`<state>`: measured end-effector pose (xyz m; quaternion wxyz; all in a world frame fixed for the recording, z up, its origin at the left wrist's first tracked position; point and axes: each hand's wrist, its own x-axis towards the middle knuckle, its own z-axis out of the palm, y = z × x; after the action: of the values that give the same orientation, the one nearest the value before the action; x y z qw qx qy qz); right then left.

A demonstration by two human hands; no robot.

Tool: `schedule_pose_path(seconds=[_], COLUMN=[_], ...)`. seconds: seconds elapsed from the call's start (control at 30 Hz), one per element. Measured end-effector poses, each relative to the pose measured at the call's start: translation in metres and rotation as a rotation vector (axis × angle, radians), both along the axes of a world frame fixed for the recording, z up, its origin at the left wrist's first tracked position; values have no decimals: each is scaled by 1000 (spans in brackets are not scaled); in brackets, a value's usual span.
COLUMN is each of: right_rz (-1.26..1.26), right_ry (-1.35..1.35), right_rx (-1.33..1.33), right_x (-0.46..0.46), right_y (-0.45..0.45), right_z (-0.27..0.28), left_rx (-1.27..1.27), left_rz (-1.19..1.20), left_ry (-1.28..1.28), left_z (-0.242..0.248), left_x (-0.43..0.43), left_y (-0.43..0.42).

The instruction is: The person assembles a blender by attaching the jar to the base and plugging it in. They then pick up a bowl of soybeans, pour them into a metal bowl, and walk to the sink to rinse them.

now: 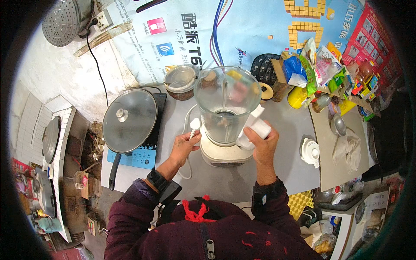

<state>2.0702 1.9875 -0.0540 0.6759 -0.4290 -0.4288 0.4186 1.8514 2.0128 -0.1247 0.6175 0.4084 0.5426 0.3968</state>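
Note:
A blender stands in front of me, its clear jar (224,94) seated on a cream base (224,151). My left hand (183,148) pinches a white power plug (195,124) by its cord end, left of the base. The plug's white cord (186,174) loops down onto the table. On the other side, my right hand (264,144) grips the jar's chunky white handle (256,130), thumb on the near face. Farther right, a white blender lid (309,151) lies on the table, apart from both hands.
On the left, a frying pan with a glass lid (130,120) sits on an induction cooker (143,158). Behind the blender are a lidded bowl (181,79) and a jar with a yellowish lid (266,91). Food packets (325,68) crowd the back right, near a metal ladle (338,125).

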Motion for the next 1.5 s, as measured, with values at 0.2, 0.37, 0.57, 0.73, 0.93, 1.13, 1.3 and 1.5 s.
schedule_pose_path(seconds=[0.2,0.37,0.57,0.73,0.93,1.13,1.3,1.5], right_rz=[-8,50,64,264,234,219,217,247], right_ry=[-18,-58,-539,-417,-405,-408,-403,-287], right_rx=[16,-3,-65,-383,-351,-356,-342,-416], right_x=[5,13,50,53,55,59,67,78], right_y=[-3,-6,-19,-41,-33,-29,-21,-12], right_z=[-9,-23,-64,-91,-91,-87,-88,-85], left_rx=[-6,-20,-109,-124,-110,-94,-89,-69], left_rz=[8,-18,-43,-89,-98,-95,-91,-109], left_ry=[-2,-37,-102,-164,-134,-130,-153,-150], left_z=[-4,-8,-5,0,2,0,-3,-5], left_x=[-1,-2,-5,-2,3,8,14,25], left_y=[0,-3,-10,-12,-6,-1,5,14])
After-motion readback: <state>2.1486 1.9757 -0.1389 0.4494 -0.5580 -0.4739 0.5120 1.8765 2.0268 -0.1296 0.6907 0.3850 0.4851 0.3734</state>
